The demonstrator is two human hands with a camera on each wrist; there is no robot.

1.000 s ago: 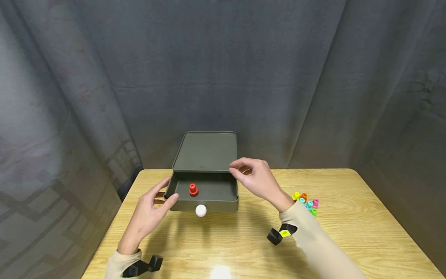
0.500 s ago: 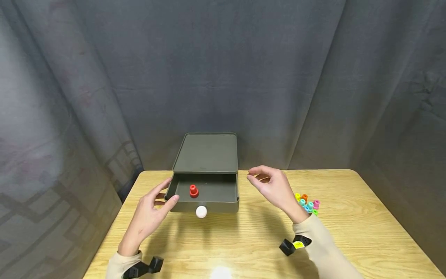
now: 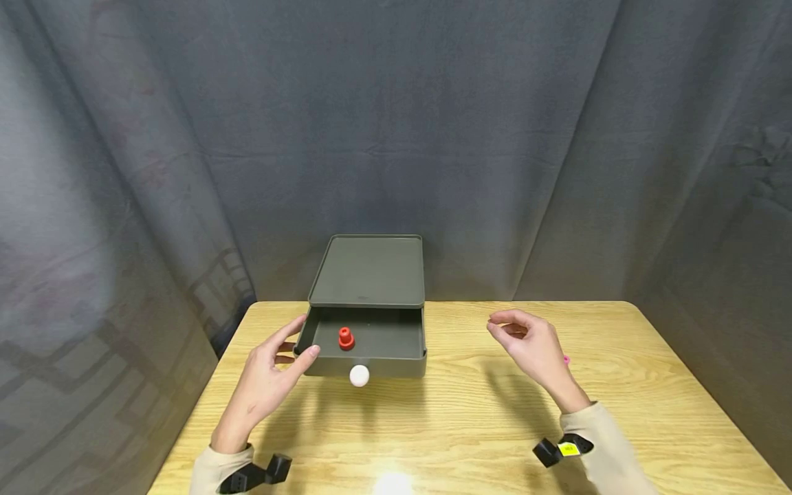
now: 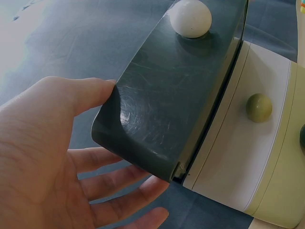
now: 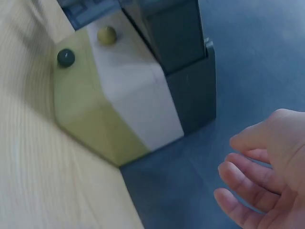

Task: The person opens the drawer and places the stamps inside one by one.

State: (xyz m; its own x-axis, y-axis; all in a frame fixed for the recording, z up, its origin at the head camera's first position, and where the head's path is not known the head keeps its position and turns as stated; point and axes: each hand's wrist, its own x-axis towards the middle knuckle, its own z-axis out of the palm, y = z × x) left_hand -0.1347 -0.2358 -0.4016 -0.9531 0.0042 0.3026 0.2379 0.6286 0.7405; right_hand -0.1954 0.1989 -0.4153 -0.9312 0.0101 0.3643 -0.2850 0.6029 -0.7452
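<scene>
My left hand (image 3: 262, 385) holds the left front corner of the pulled-out dark grey drawer (image 3: 390, 337). In the left wrist view its thumb (image 4: 95, 93) lies at the rim and the other fingers (image 4: 119, 181) reach along the side. A red stepped peg (image 3: 346, 338) stands inside the drawer, left of the middle, and a white round knob (image 3: 359, 375) sits on the drawer front. Off to the right, my right hand (image 3: 535, 347) hovers over the table with loosely bent fingers and nothing between them.
Below the grey drawer, the cabinet has a white drawer (image 4: 238, 119) and a yellow-green one (image 5: 78, 95), both pushed in. A bit of a pink peg (image 3: 566, 359) shows behind my right hand. Grey curtains (image 3: 396, 137) hang behind the wooden table (image 3: 458, 426).
My right hand has moved right, from the drawer's right edge to over the table, and now covers most of the coloured pegs there. My left hand has stayed on the drawer.
</scene>
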